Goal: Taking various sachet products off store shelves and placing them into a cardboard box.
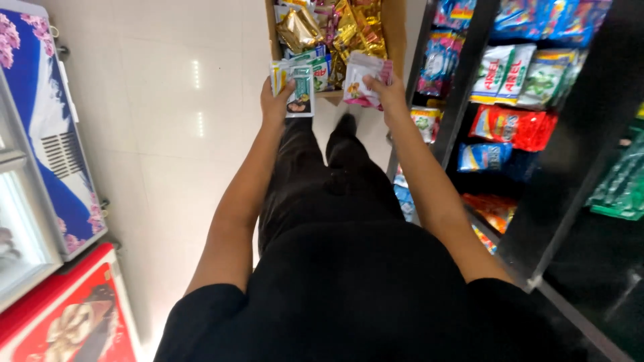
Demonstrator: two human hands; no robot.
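Note:
My left hand (274, 102) grips a small stack of flat sachets (297, 86), white and green with a picture on the front. In my right hand (386, 90) is a white and pink packet (362, 77). Both hands are stretched out in front of me, just before an open cardboard box (396, 37) on the floor. The box holds several gold, pink and green packets (335, 27). My legs in black trousers stand below the hands.
A black shelf rack (463, 74) on the right carries many coloured bags and pouches. Two chest freezers stand on the left, one blue and white (47, 134), one red (74, 315). White tiled floor (174, 134) lies between them.

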